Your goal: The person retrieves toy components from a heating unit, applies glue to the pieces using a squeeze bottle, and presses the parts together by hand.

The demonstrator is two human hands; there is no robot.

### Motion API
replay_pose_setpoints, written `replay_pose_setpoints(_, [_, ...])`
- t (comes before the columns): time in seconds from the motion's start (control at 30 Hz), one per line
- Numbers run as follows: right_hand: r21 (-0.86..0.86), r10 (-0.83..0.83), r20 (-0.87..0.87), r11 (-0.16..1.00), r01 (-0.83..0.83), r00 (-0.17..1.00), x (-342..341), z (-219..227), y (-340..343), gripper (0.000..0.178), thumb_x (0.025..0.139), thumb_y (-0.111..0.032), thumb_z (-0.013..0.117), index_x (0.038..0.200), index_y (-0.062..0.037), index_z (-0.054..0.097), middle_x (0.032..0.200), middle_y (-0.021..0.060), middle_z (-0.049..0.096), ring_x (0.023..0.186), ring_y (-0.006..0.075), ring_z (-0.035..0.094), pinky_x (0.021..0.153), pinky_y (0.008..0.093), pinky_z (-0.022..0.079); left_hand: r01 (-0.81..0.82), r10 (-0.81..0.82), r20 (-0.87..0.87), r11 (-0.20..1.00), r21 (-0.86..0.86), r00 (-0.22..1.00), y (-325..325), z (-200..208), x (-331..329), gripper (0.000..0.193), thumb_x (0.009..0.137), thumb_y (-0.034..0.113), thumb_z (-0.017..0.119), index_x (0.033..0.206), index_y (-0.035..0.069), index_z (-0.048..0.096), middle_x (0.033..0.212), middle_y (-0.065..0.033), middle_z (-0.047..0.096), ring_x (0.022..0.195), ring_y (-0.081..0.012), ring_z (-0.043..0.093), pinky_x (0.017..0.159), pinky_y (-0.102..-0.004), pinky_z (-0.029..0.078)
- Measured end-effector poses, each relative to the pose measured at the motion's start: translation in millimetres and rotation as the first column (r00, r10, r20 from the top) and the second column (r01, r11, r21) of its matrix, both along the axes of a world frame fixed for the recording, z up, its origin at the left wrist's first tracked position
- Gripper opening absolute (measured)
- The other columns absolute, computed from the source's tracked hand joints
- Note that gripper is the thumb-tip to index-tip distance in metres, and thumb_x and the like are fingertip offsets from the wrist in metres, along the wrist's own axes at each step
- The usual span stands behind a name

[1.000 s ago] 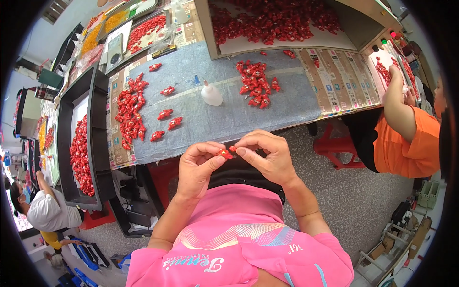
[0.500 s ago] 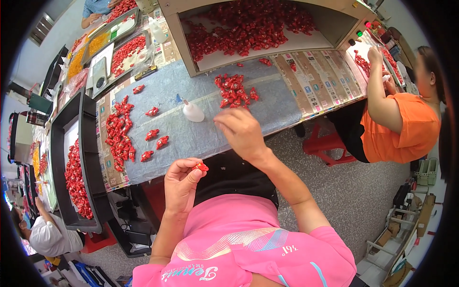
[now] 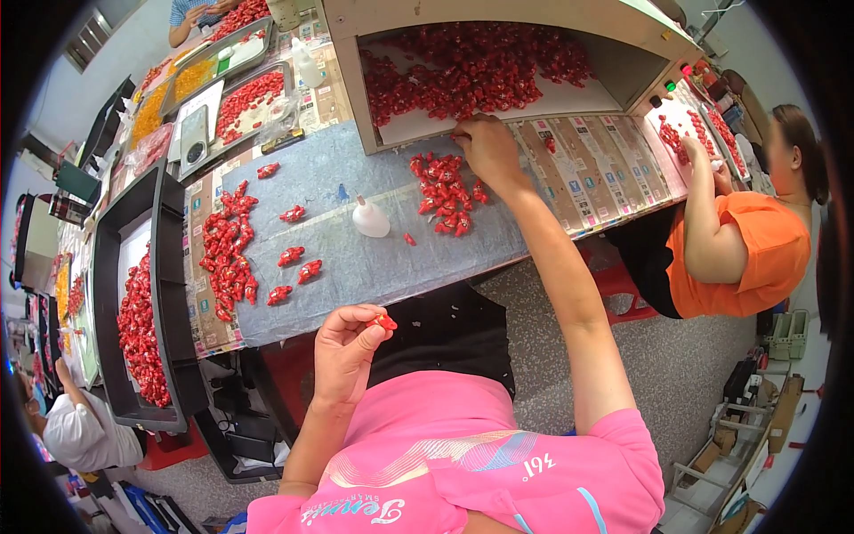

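My left hand (image 3: 345, 354) pinches a small red plastic figure (image 3: 383, 322) between thumb and fingers, above my lap at the table's edge. Stretched forward, my right hand (image 3: 491, 149) has its fingertips together on a tiny red piece (image 3: 459, 134) by the front lip of the open box. Just below it lies a heap of red parts (image 3: 445, 191) on the blue-grey mat (image 3: 342, 289). A white squeeze bottle (image 3: 371, 219) with a thin tip stands mid-mat. Near it sits one loose red piece (image 3: 409, 238). Several finished-looking figures (image 3: 290, 256) lie spaced out farther left.
A larger red pile (image 3: 229, 249) borders the mat's left side, beside a black tray (image 3: 169, 294) of red parts. The beige box (image 3: 525, 105) full of red parts stands ahead. A co-worker in orange (image 3: 743, 240) sits at right. Metal trays (image 3: 258, 107) lie far left.
My right hand has moved forward from above the mat to the box's front lip. A small red piece now shows near the bottle. My left hand still holds its figure.
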State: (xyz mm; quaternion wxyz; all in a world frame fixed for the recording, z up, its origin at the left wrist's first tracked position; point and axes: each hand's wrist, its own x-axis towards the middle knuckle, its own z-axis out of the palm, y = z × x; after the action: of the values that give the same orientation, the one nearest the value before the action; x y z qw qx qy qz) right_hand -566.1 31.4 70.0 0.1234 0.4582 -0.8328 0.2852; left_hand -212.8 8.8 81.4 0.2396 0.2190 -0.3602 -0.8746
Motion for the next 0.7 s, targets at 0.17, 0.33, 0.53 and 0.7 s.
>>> replay_pose_setpoints(0.17, [-0.006, 0.033, 0.048, 0.999, -0.033, 0.998, 7.9, 9.6, 9.8, 0.013, 0.076, -0.009, 0.066, 0.088, -0.0039, 0.067, 0.087, 0.0142, 0.065, 0.081, 0.0313, 0.062, 0.073, 0.0411, 0.050, -0.005, 0.005, 0.005, 1.000, -0.008, 1.000, -2.5, -1.3, 0.7, 0.018, 0.080, -0.007, 0.064, 0.095, 0.002, 0.059, 0.102, -0.0114, 0.062, 0.089, -0.0172, 0.063, 0.079, -0.0287, 0.055])
replay_pose_setpoints(0.33, [-0.268, 0.229, 0.454, 0.957, -0.113, 0.861, 81.3, 51.9, 41.3, 0.012, 0.075, -0.003, 0.069, 0.086, -0.0015, 0.066, 0.083, 0.0107, 0.065, 0.072, 0.0181, 0.064, 0.065, 0.0278, 0.050, -0.020, 0.020, 0.014, 1.000, -0.010, 1.000, -3.8, -0.3, -1.6, 0.018, 0.081, -0.006, 0.064, 0.095, 0.003, 0.058, 0.102, -0.0110, 0.062, 0.089, -0.0179, 0.064, 0.078, -0.0289, 0.055])
replay_pose_setpoints(0.53, [-0.403, 0.542, 0.598, 0.840, -0.364, 0.590, 166.5, 54.2, 83.0, 0.012, 0.079, -0.001, 0.069, 0.091, -0.0018, 0.068, 0.091, 0.0071, 0.065, 0.083, 0.0135, 0.063, 0.069, 0.0232, 0.051, 0.056, -0.052, -0.056, 0.997, 0.062, 0.997, -3.4, 4.1, -10.1, 0.017, 0.081, -0.006, 0.064, 0.096, 0.001, 0.059, 0.104, -0.0123, 0.062, 0.092, -0.0174, 0.062, 0.083, -0.0302, 0.053])
replay_pose_setpoints(0.7, [-0.511, 0.575, 0.629, 0.813, -0.280, 0.523, 191.0, 43.1, 87.7, 0.016, 0.076, 0.005, 0.067, 0.092, 0.0001, 0.067, 0.092, 0.0100, 0.066, 0.077, 0.0148, 0.065, 0.067, 0.0243, 0.052, 0.062, -0.059, -0.055, 0.997, 0.053, 0.997, 0.1, 5.0, -10.1, 0.018, 0.081, -0.006, 0.064, 0.096, 0.002, 0.059, 0.104, -0.0118, 0.062, 0.093, -0.0177, 0.062, 0.083, -0.0302, 0.053])
